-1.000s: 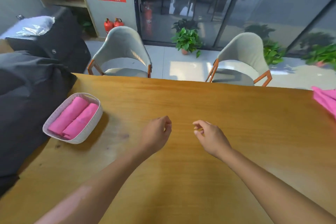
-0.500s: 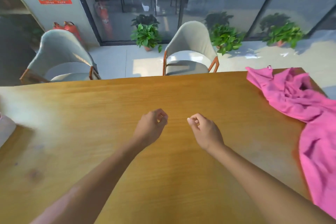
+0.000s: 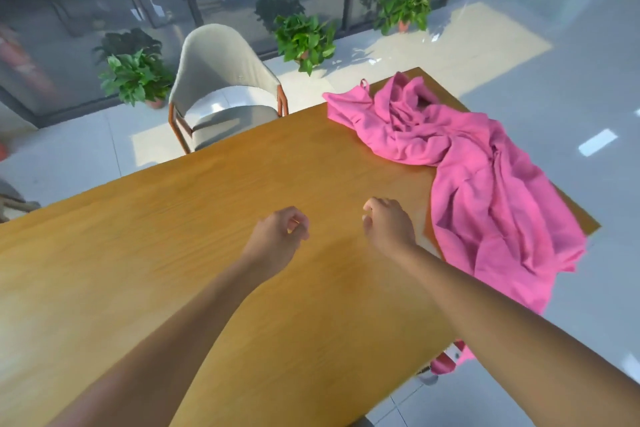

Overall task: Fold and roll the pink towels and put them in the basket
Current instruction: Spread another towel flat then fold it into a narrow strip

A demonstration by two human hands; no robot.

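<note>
A heap of crumpled pink towels [image 3: 485, 177] lies on the right end of the wooden table [image 3: 173, 236] and hangs over its right edge. My left hand [image 3: 277, 236] hovers over the middle of the table with loosely curled fingers and holds nothing. My right hand [image 3: 389, 225] is just left of the towels, fingers loosely curled, also holding nothing. The basket is out of view.
A grey chair [image 3: 225, 87] stands at the table's far side. Potted plants [image 3: 304, 38] line the glass wall behind it. The table's right corner and edge are close to the towels, with tiled floor beyond.
The view has swung right: the basket with two rolled towels left the frame and the pink towel heap came fully into view. Both hands keep the same loose pose.
</note>
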